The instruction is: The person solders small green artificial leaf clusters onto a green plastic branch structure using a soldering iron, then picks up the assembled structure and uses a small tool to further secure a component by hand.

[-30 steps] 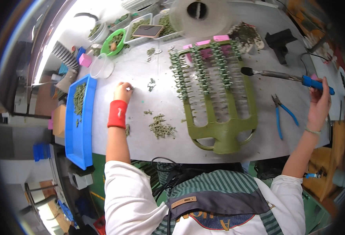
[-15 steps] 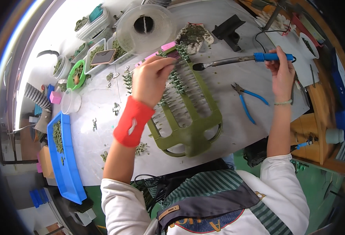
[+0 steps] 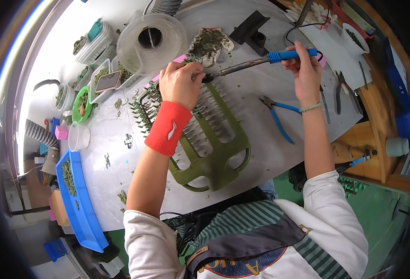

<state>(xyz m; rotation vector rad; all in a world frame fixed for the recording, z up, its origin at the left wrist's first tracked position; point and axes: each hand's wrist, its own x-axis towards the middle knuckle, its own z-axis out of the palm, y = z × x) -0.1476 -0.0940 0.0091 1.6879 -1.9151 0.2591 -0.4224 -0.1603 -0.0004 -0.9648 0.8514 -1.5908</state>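
Note:
My right hand (image 3: 306,74) is closed around the blue handle of a soldering iron (image 3: 279,56), whose metal shaft points left. Its dark tip lies beside the fingertips of my left hand (image 3: 180,84). Those left fingers are pinched together; whatever they hold is hidden or too small to make out. Below both hands lies an olive-green plastic frame (image 3: 214,160) with long openings and rows of small spikes. Small dark green pieces (image 3: 142,114) line its left side, and my left hand covers part of its far end. A red wristband (image 3: 168,128) is on my left wrist.
Blue-handled cutters (image 3: 280,122) lie right of the frame. Beyond it are a soiled glove (image 3: 210,44), a black stand (image 3: 250,32) and a clear funnel-like hood (image 3: 130,51). A blue tray (image 3: 85,218) and a green bowl (image 3: 80,109) stand left.
Both hands have come closer together; the iron has moved left, its tip now beside my left fingertips. The view has shifted, so the table's contents appear further left.

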